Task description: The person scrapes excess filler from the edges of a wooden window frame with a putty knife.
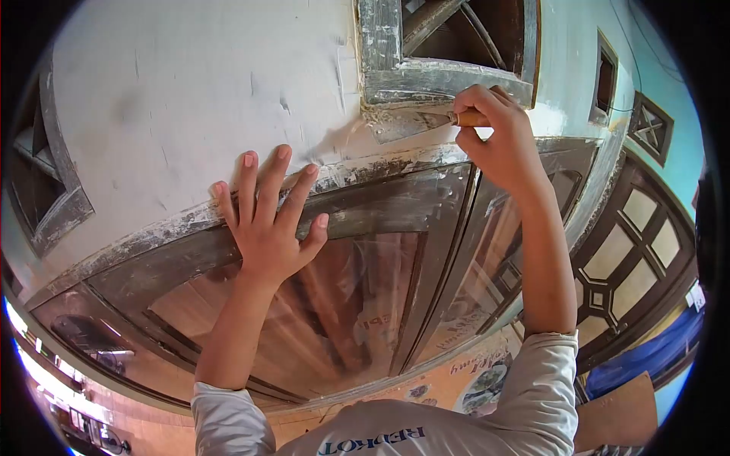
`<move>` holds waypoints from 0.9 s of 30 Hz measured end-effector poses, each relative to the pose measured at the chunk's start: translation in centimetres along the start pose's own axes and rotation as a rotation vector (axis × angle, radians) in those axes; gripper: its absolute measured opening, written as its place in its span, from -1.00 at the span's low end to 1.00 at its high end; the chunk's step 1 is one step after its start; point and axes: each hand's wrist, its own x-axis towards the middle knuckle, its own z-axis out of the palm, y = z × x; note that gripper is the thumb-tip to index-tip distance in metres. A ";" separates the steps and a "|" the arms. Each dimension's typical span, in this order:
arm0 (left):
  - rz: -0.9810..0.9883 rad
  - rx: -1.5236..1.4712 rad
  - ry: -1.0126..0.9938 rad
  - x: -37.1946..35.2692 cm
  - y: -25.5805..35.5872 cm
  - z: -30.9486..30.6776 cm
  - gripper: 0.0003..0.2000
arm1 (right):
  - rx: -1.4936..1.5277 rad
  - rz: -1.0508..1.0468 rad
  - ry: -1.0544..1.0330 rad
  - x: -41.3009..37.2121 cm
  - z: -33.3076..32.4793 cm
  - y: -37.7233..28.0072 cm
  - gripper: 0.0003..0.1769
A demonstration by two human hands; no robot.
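Observation:
My right hand (498, 133) is closed around the wooden handle of a putty knife (407, 124). The knife's wide, stained blade lies against the wall just under the lower edge of a grey-painted vent frame (449, 82). Lower and to the left, my left hand (268, 213) rests with its fingers spread, fingertips on the pale wall (205, 83) and palm over the dark wooden window frame (190, 254). Nothing is held in it. White smears and flaked paint mark the top edge of that frame.
Below my arms, glass panes (357, 304) reflect the surroundings. At the far left is another vent frame (61, 216). To the right stand a dark door with pale panes (612, 251), a blue sheet (646, 353) and a brown board (620, 414).

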 end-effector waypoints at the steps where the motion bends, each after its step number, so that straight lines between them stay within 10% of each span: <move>1: 0.000 -0.001 0.000 -0.1 0.0 0.0 -0.50 | -0.001 0.001 -0.001 -0.2 -0.1 0.0 -0.67; 18: 0.029 -0.015 0.023 -0.1 0.0 0.1 -0.52 | 0.554 0.464 0.215 -16.6 4.7 -4.5 -0.75; 20: 0.020 -0.015 0.005 0.1 0.2 -0.1 -0.52 | 0.571 0.443 -0.057 -19.7 6.4 -5.8 -0.73; 27: 0.001 -0.029 -0.032 0.2 0.5 -0.5 -0.53 | 0.877 0.725 -0.052 -20.8 6.4 -6.5 -0.68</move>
